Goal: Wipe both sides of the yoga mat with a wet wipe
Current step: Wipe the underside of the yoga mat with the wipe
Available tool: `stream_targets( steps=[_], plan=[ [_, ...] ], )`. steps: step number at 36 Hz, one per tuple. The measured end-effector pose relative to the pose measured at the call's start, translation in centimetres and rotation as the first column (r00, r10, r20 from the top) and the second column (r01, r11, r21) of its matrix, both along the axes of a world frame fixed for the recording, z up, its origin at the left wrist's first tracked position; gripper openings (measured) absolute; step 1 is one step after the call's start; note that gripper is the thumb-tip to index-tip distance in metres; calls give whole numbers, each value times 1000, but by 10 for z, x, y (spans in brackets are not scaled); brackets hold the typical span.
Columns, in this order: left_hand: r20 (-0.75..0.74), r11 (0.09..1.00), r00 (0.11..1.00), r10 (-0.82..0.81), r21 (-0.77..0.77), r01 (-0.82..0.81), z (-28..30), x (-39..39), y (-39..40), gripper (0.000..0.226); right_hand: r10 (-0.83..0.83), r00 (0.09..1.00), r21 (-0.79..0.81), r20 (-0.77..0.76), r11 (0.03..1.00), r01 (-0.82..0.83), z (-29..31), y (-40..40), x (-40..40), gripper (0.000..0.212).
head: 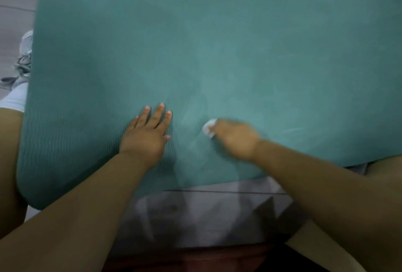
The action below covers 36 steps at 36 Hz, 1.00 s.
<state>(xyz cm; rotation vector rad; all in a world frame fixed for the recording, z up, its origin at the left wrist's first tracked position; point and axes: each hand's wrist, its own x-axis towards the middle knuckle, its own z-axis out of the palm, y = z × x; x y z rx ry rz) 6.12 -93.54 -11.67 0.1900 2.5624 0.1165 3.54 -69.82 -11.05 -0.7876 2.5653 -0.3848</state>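
Note:
A teal yoga mat (pixel 217 43) lies spread on the floor and fills most of the view, its near edge draped over my legs. My left hand (pixel 146 135) rests flat on the mat with straight, spread fingers. Just to its right, my right hand (pixel 232 139) is blurred and grips a small white wet wipe (pixel 209 130) against the mat surface. Only a corner of the wipe shows past my fingers. Faint streaks mark the mat around the wipe.
Grey tiled floor (pixel 206 213) shows below the mat's near edge and at the far left. A grey and white shoe (pixel 26 54) with a pale sock sits at the left edge beside the mat. My knees flank the mat on both sides.

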Motion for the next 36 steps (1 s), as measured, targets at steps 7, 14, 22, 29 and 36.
stream_targets(
  steps=[7, 14, 22, 29, 36],
  plan=[
    [-61, 999, 998, 30, 29, -28, -5, -5, 4, 59, -934, 329, 77, -141, 321, 944, -9, 74, -58, 32],
    [-78, 997, 995, 60, 52, -56, -8, -33, 3, 59, -236, 968, -118, -89, 967, 225, -12, -50, 15, 38],
    [-68, 998, 997, 41, 58, -38, -6, -40, -2, 59, -281, 960, 28, -14, 959, 281, -9, 31, -60, 39],
    [-56, 1000, 998, 28, 14, -27, -5, -56, -6, 56, -863, 468, 7, -190, 476, 879, -19, 32, -96, 37],
    [-7, 996, 996, 93, 18, -93, -2, -98, -11, 60, 109, 990, -134, -88, 984, -120, -10, -50, -32, 35]
  ],
)
